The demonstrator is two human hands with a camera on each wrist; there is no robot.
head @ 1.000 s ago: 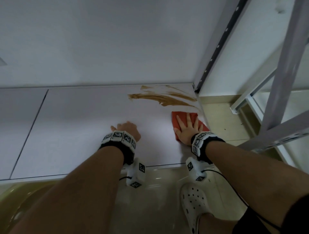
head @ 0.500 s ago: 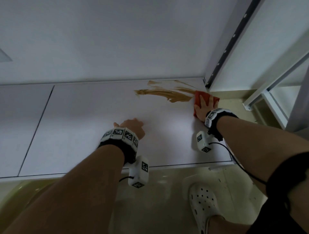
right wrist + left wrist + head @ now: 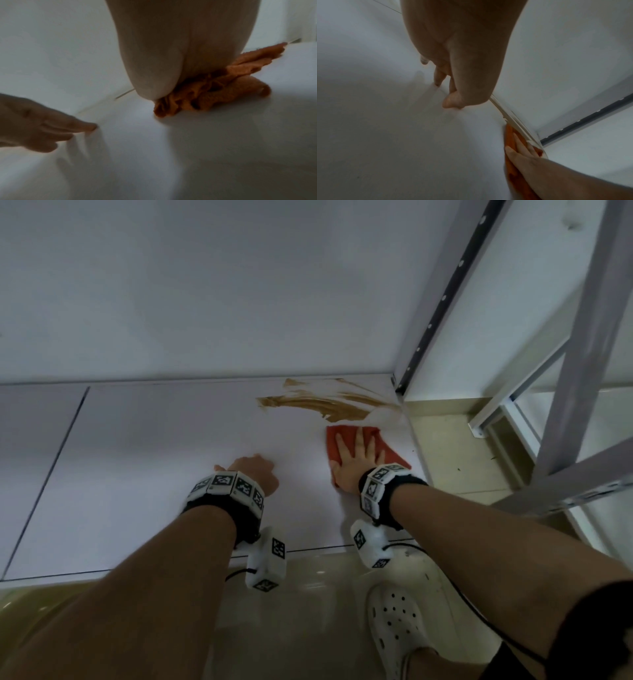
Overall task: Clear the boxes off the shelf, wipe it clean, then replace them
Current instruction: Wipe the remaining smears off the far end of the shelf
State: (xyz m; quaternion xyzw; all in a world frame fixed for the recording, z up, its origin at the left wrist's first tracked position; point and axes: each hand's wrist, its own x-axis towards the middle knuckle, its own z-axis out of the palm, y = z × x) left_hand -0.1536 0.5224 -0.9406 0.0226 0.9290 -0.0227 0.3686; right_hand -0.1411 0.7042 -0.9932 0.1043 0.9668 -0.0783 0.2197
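Note:
The white shelf board [image 3: 154, 474] carries no boxes in view. A brown smear [image 3: 322, 405] streaks its far right corner. My right hand [image 3: 356, 455] lies flat, fingers spread, pressing an orange cloth [image 3: 390, 453] onto the board just in front of the smear. The cloth [image 3: 214, 88] bunches under the palm in the right wrist view. My left hand [image 3: 253, 470] rests on the bare board to the left, fingertips [image 3: 450, 104] touching the surface and holding nothing. The cloth [image 3: 510, 135] and the right hand's fingers also show low right in the left wrist view.
A grey slotted upright [image 3: 435, 313] stands at the shelf's back right corner. More grey frame bars [image 3: 582, 371] stand to the right. Beige floor tiles [image 3: 308, 628] lie below the shelf's front edge, where a white clog [image 3: 397, 625] stands.
My right hand has pulled the cloth back from the far right corner toward me, after pushing it out there half a second ago. A pale wiped patch shows at the smear's right end. The left hand stayed put.

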